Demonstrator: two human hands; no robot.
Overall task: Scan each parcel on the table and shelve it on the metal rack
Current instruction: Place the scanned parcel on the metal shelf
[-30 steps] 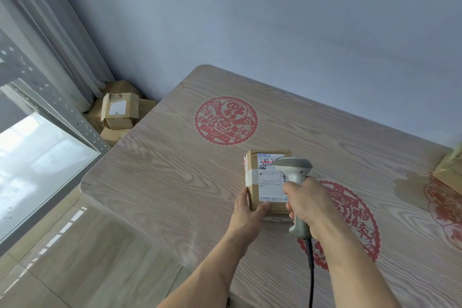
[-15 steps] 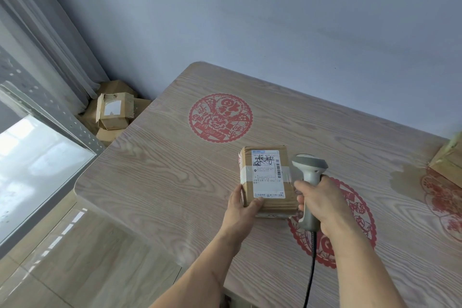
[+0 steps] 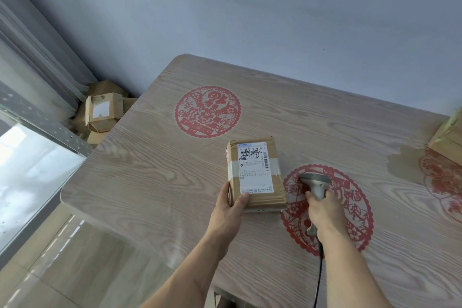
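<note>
Fingers (image 3: 243, 197) of our left hand (image 3: 228, 210) pinch the parcel (image 3: 255, 175); right hand (image 3: 322, 210) grips the scanner (image 3: 315, 184). Let's lift it level from the worktop (image 3: 150, 170).

We are seeing a bench (image 3: 155, 182) of pale, matt wood grain, wearing flat red paper-cut decals (image 3: 207, 111). The parcel (image 3: 256, 175) is showing brown cardboard, glossy clear tape and a white paper label (image 3: 255, 170). The scanner (image 3: 315, 182) is looking like smooth grey plastic. The rack (image 3: 50, 130) is showing perforated metal.
</note>
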